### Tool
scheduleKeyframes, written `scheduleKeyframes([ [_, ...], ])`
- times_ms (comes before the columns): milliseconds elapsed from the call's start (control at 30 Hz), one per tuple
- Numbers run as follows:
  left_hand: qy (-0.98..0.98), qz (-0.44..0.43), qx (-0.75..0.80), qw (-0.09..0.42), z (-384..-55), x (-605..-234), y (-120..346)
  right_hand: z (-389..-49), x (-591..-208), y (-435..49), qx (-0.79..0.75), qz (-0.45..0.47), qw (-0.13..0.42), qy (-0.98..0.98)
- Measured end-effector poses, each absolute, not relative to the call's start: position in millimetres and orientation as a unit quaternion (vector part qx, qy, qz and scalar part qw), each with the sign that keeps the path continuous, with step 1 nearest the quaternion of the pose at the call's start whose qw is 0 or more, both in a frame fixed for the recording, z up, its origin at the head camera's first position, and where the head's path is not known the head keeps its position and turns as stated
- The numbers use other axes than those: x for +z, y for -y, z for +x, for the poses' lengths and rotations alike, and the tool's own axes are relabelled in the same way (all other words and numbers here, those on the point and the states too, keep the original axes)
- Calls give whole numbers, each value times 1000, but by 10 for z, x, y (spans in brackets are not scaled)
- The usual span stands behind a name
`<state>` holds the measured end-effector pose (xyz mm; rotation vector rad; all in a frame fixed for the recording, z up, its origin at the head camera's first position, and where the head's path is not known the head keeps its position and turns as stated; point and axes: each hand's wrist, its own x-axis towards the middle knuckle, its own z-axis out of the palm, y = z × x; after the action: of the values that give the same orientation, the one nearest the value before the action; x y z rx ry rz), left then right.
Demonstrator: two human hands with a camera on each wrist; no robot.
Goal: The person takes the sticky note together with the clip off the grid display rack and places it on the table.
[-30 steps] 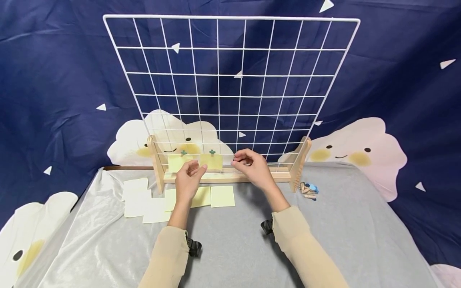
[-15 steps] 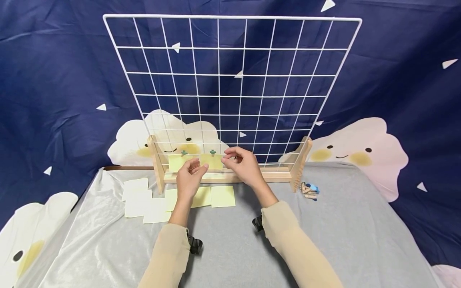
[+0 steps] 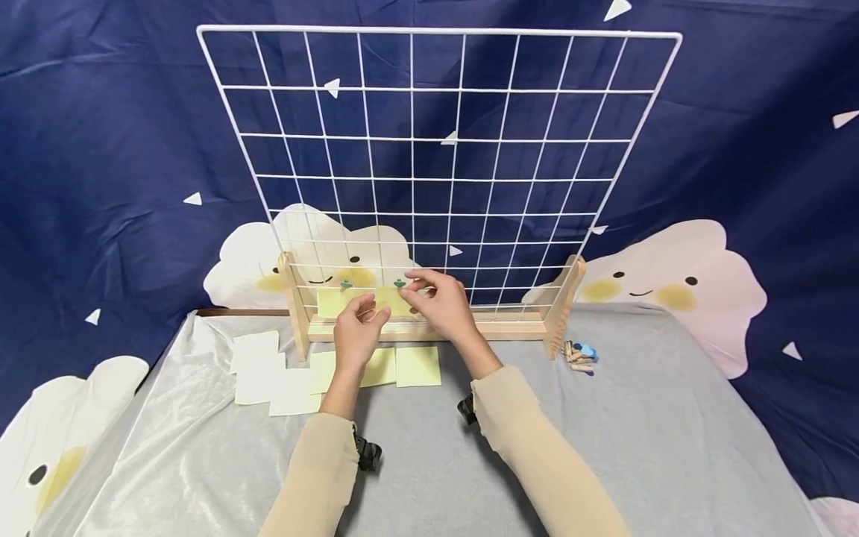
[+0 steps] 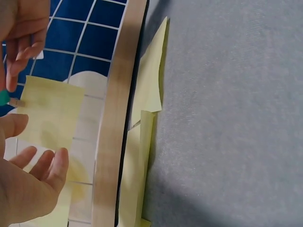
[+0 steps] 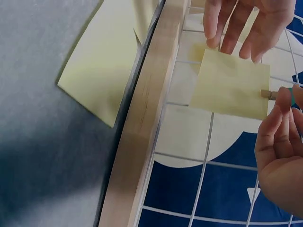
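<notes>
Two pale yellow sticky notes hang side by side low on a white wire grid (image 3: 439,30), each under a small wooden clothespin with a green top. My right hand (image 3: 441,307) pinches the green-topped clothespin (image 5: 269,95) on the right-hand note (image 5: 231,84) between thumb and fingertip. Over that note's lower left edge, my left hand (image 3: 356,337) has its fingers apart and loosely bent, holding nothing. The left-hand note (image 3: 329,302) is partly covered by the left hand; its clothespin (image 3: 345,284) shows above.
The grid stands in a wooden base (image 3: 496,329) on a grey cloth-covered table. Yellow notes (image 3: 417,366) lie in front of it, with paler ones (image 3: 258,378) farther left. Several clothespins with blue tops (image 3: 581,356) are piled by the right foot.
My right hand has moved left from beside the right-hand note to its clothespin. My left hand has stayed nearly in place.
</notes>
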<state>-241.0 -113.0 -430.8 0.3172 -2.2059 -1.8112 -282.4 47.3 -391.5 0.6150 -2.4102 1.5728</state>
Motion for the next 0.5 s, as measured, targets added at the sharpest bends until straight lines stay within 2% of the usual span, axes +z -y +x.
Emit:
scheduleKeyframes([
  [500, 768, 124, -617, 122, -2410, -4277, 1116, -2846, -3900, -306, 538, 201, 103, 812],
])
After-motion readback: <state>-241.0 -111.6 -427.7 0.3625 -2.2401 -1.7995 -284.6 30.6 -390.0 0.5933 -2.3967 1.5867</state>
